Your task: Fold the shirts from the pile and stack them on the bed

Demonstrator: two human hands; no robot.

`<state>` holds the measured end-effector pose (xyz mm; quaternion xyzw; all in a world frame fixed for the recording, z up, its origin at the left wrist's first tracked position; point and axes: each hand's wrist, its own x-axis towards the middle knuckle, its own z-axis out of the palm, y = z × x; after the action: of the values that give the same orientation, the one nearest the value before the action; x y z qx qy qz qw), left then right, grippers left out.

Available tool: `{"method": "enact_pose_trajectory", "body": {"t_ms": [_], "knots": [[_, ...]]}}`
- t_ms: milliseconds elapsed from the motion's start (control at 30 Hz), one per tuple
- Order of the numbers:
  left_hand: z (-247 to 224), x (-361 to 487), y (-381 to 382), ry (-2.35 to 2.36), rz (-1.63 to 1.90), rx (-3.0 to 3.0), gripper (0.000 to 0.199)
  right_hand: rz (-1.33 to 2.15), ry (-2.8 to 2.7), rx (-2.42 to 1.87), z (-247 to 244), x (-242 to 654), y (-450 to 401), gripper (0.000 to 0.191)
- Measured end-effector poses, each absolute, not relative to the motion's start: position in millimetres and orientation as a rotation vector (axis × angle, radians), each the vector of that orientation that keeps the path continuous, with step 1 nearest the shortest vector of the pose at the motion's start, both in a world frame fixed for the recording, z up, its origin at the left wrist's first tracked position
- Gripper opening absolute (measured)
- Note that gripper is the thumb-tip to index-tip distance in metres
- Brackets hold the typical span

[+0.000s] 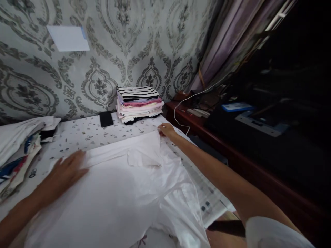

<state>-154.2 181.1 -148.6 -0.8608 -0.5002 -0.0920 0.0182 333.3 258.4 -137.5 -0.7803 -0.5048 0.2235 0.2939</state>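
Observation:
A white garment (111,193) lies spread over a surface with a printed white cover (88,136), its far edge folded over in a strip. My right hand (166,131) pinches the far right corner of that fold between closed fingers. At the left end of the fold is my left hand (68,170), palm down on or just over the cloth and blurred, its fingers apart. Wrinkled fabric bunches at the garment's right side.
A stack of folded clothes (139,105) stands against the patterned wall, beside a black phone (106,119). More clothes (20,144) are piled at the left. On the right are a dark red wooden edge (232,150) and a white cable (178,106).

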Motion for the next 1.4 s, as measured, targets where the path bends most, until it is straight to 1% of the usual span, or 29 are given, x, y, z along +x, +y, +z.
{"method": "enact_pose_trajectory", "body": {"t_ms": [100,200,300,367,467,567,633,733,800,933,1067,1200,1300,1367,1400], "knots": [[-129.0,-70.9,165.3,-1.284,-0.413,-2.926,0.055,0.718,-1.213,-1.986,-139.1,335.4,254.0,0.023],[-119.1,16.9,156.2,-0.886,-0.464,-3.112,0.040,0.775,-1.133,-1.894,-142.4,335.2,249.1,0.022],[-118.0,75.5,159.8,-0.790,-0.299,-3.114,0.025,0.809,-1.075,-1.824,-145.0,335.7,247.0,0.019],[-117.8,93.4,166.5,-0.826,-0.224,-3.080,0.022,0.825,-1.044,-1.789,-146.1,336.9,247.0,0.018],[-113.7,95.8,174.6,-0.865,-0.252,-3.061,0.028,0.835,-1.011,-1.748,-147.5,339.1,247.5,0.015],[-106.4,85.2,176.1,-0.869,-0.427,-3.079,0.029,0.843,-0.991,-1.721,-149.3,340.4,247.5,0.016],[-102.9,79.2,174.7,-0.857,-0.515,-3.099,0.029,0.849,-0.990,-1.705,-150.1,340.7,247.0,0.020],[-102.5,76.7,172.5,-0.873,-0.532,-3.132,0.028,0.852,-0.999,-1.681,-150.0,340.5,245.6,0.029],[-104.5,78.0,172.0,-0.932,-0.557,-3.159,0.028,0.862,-1.018,-1.669,-149.0,340.5,244.3,0.030],[-106.2,79.7,173.1,-1.117,-0.792,-3.206,0.026,0.907,-1.098,-1.641,-146.3,341.7,241.5,0.028],[-104.5,76.3,175.7,-1.155,-0.997,-3.245,0.024,0.933,-1.144,-1.614,-145.2,344.3,240.3,0.036],[-106.8,73.8,174.2,-1.062,-0.907,-3.251,0.025,0.939,-1.144,-1.602,-145.5,345.3,240.8,0.042],[-106.0,75.9,169.6,-0.944,-0.641,-3.291,0.026,0.928,-1.143,-1.599,-146.2,344.8,240.9,0.040],[-101.7,80.6,168.5,-0.888,-0.484,-3.322,0.022,0.921,-1.144,-1.595,-147.0,344.5,241.0,0.037],[-98.8,84.5,169.8,-0.900,-0.462,-3.336,0.019,0.919,-1.145,-1.593,-147.6,344.4,241.1,0.035]]}}
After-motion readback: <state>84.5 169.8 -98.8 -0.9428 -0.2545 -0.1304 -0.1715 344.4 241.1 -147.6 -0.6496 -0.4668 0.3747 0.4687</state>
